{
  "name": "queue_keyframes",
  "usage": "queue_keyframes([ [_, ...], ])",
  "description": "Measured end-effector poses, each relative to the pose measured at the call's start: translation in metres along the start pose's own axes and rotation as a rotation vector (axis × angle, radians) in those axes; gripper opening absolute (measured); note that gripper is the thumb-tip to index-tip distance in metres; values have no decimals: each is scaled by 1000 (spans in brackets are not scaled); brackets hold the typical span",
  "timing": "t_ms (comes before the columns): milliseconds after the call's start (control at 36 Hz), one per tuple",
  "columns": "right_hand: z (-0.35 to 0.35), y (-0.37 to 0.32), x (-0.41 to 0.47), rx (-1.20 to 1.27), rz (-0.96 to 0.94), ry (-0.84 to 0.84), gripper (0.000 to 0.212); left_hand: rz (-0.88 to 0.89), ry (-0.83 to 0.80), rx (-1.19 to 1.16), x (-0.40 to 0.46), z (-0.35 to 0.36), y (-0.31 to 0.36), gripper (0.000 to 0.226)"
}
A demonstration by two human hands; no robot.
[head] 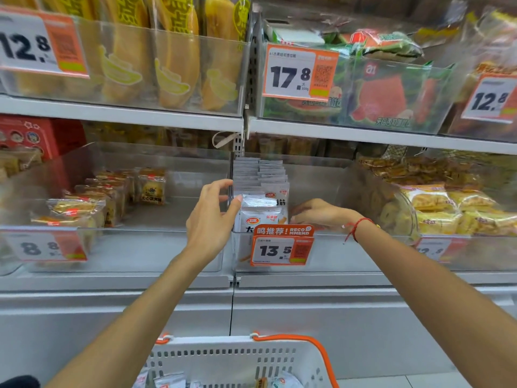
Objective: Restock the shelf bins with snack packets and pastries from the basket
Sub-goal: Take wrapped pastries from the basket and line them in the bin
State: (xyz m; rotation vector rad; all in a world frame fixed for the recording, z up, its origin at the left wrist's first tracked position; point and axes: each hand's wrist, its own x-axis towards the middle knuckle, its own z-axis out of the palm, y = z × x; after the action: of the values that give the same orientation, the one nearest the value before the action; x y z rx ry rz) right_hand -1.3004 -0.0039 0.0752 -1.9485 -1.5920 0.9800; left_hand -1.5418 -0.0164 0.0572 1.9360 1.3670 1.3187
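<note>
A row of white snack packets [261,191] stands upright in the clear middle bin [321,247] on the lower shelf, behind the 13.5 price tag [281,246]. My left hand [214,217] grips the left side of the front packet, thumb and fingertips on its top corner. My right hand [316,214] reaches into the bin and touches the right side of the row, fingertips hidden behind the packets. Below, the white basket [223,357] with an orange handle holds several small packets [170,380].
The left bin [112,247] holds a row of wrapped pastries [92,203] with free room on its right. The right bin holds yellow pastry packs [447,208]. Upper shelf bins carry banana and watermelon snacks. A grey cabinet front runs below the shelf.
</note>
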Motion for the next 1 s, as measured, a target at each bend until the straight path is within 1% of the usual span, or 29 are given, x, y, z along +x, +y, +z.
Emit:
queue_keyframes([
  [83,-7,-2,-15,27,-74,132,35,-2,10,-29,-2,-1,1,41],
  [139,-10,-1,-28,105,-205,249,30,23,53,-87,-9,-4,4,38],
  [194,-10,1,-44,124,-348,387,20,71,97,-119,-21,-8,7,34],
  [250,-7,2,-61,138,-441,501,12,99,110,-158,-35,-11,10,29],
  [306,2,0,-83,202,-500,555,8,96,117,-213,-49,-16,13,22],
  [333,7,-2,-94,255,-524,552,8,92,119,-235,-55,-18,13,19],
  [389,20,-2,-117,324,-559,474,8,62,112,-269,-69,-20,11,12],
  [444,35,3,-132,285,-549,303,7,13,86,-290,-83,-20,4,8],
  [500,53,13,-137,172,-478,92,9,-43,26,-284,-97,-14,-9,5],
  [583,79,33,-129,-60,-321,-210,11,-127,-75,-233,-120,-1,-38,9],
  [667,103,56,-112,-271,-187,-417,16,-197,-151,-168,-143,13,-69,10],
  [750,130,80,-97,-405,-101,-522,20,-292,-230,-107,-164,27,-100,10],
  [806,148,95,-88,-498,-51,-560,23,-340,-334,-65,-177,35,-120,10],
  [889,176,117,-79,-619,19,-615,25,-384,-602,24,-196,47,-146,9],
  [972,202,136,-75,-742,49,-633,28,-364,-843,88,-214,57,-157,9],
  [1000,209,142,-75,-794,62,-634,31,-344,-906,100,-219,60,-155,15],
])
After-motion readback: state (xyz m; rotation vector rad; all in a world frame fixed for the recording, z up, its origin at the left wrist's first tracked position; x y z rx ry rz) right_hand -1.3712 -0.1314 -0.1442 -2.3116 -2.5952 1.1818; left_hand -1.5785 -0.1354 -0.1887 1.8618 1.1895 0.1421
